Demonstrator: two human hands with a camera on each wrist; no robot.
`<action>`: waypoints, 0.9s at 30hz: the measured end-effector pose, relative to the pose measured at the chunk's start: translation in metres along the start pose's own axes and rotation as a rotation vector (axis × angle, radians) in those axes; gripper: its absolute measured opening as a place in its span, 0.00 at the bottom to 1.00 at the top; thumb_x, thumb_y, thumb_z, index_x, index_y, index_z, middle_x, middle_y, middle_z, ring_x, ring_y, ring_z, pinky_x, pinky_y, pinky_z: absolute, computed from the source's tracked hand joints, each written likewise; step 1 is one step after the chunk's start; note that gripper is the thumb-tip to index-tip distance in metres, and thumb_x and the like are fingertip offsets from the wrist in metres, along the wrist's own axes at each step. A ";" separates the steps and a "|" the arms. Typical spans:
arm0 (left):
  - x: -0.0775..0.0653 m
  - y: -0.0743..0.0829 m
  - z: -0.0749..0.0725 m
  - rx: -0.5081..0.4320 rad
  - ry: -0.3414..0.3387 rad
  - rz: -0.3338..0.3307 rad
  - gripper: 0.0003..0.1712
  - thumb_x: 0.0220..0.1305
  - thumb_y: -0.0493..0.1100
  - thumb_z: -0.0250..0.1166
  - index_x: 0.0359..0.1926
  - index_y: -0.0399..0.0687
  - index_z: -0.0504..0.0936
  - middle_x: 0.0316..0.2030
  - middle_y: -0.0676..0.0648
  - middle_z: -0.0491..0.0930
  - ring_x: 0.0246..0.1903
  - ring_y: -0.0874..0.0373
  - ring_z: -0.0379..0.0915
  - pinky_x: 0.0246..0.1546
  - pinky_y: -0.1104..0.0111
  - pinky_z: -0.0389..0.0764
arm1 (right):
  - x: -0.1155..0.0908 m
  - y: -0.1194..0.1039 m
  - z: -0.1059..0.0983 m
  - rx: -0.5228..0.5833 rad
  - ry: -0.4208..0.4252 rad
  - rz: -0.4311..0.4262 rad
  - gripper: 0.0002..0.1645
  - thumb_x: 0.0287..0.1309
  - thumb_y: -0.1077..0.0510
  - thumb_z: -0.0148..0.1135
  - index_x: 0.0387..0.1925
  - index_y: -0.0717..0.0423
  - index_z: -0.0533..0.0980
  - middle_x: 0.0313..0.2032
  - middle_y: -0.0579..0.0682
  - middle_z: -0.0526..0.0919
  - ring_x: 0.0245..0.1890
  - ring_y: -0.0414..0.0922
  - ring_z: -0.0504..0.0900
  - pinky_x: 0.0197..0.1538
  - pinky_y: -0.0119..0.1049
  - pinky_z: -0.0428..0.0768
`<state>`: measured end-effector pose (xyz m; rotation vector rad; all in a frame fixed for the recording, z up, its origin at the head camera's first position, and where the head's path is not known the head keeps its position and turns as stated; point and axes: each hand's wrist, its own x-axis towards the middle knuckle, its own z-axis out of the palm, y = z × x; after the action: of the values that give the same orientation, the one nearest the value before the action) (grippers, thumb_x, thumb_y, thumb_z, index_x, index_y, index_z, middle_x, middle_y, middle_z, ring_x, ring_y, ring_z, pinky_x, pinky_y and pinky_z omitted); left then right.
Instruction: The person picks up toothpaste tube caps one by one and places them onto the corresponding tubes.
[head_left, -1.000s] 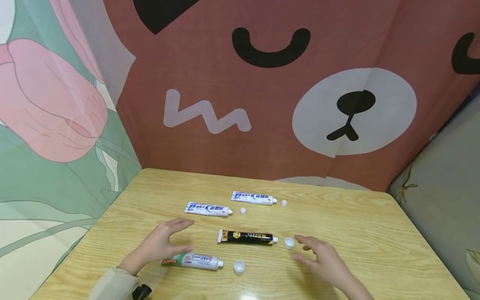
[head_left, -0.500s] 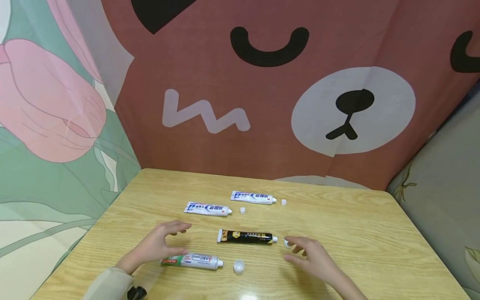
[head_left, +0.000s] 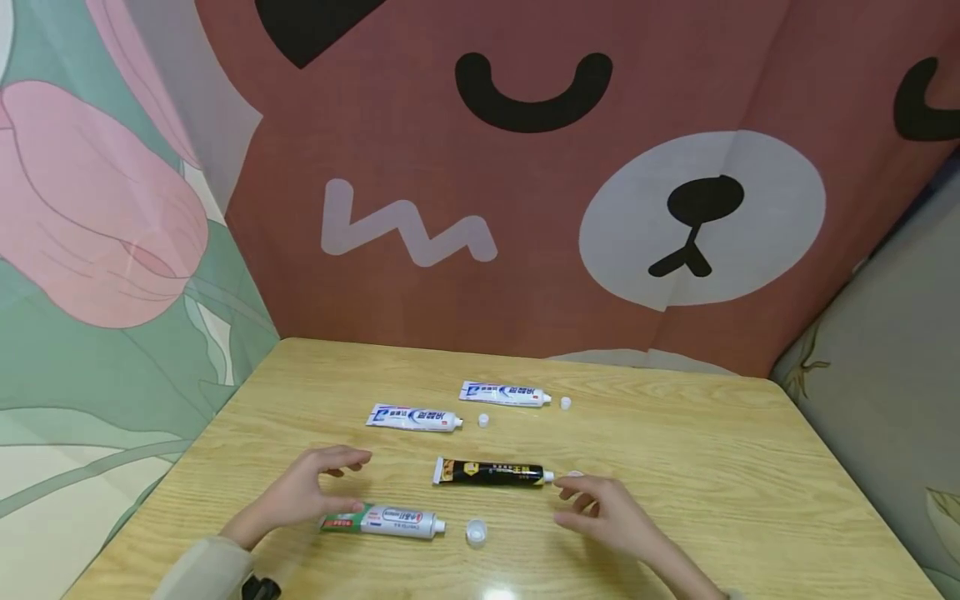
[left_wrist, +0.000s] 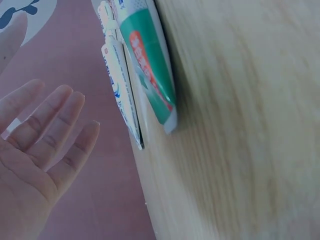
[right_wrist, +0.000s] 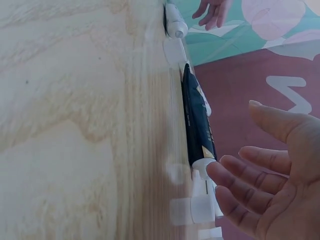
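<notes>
My left hand (head_left: 303, 490) hovers with relaxed fingers above the back end of a green and silver toothpaste tube (head_left: 401, 522), holding nothing. In the left wrist view its fingers stand apart from that tube's green end (left_wrist: 150, 65). A white cap (head_left: 476, 532) lies off the tube's bare nozzle. To the right, my right hand (head_left: 609, 515) hangs beside the nozzle end of a black toothpaste tube (head_left: 491, 472), fingers loosely bent and apart. That tube's white cap (right_wrist: 202, 209) shows below its nozzle in the right wrist view; in the head view my fingers mostly hide it.
Farther back lie two white and blue toothpaste tubes, one nearer (head_left: 415, 417) and one behind (head_left: 504, 394). Each has a small white cap off its nozzle, the left cap (head_left: 483, 421) and the right cap (head_left: 566, 402). A printed cloth (head_left: 405, 300) hangs behind the wooden table (head_left: 712, 450).
My right hand has moved left, over the black tube's cap, toward its nozzle. My left hand has drifted slightly left. The tubes and caps lie as before.
</notes>
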<state>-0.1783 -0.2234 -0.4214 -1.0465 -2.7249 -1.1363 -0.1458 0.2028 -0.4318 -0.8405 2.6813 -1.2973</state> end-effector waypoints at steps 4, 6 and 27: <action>-0.002 -0.004 -0.001 -0.009 -0.011 -0.025 0.33 0.49 0.48 0.70 0.52 0.33 0.75 0.47 0.39 0.77 0.43 0.55 0.74 0.37 0.61 0.77 | 0.002 0.000 0.004 0.027 -0.020 -0.004 0.29 0.51 0.51 0.64 0.48 0.69 0.74 0.35 0.56 0.80 0.30 0.37 0.78 0.30 0.30 0.76; -0.003 -0.005 -0.002 -0.003 -0.016 -0.037 0.32 0.49 0.48 0.70 0.52 0.33 0.75 0.47 0.39 0.77 0.43 0.55 0.74 0.37 0.62 0.76 | 0.004 -0.001 0.007 0.033 -0.022 -0.006 0.29 0.51 0.51 0.65 0.48 0.69 0.74 0.35 0.55 0.80 0.30 0.37 0.78 0.31 0.30 0.76; -0.002 -0.017 -0.001 -0.087 -0.143 -0.110 0.33 0.47 0.50 0.71 0.52 0.38 0.76 0.44 0.44 0.77 0.40 0.54 0.72 0.37 0.66 0.72 | 0.018 -0.006 0.038 0.085 -0.076 -0.027 0.33 0.43 0.55 0.71 0.48 0.71 0.73 0.29 0.49 0.77 0.22 0.31 0.73 0.27 0.28 0.75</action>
<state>-0.1869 -0.2342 -0.4314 -1.0383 -2.8998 -1.2536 -0.1478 0.1636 -0.4487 -0.9000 2.5465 -1.3463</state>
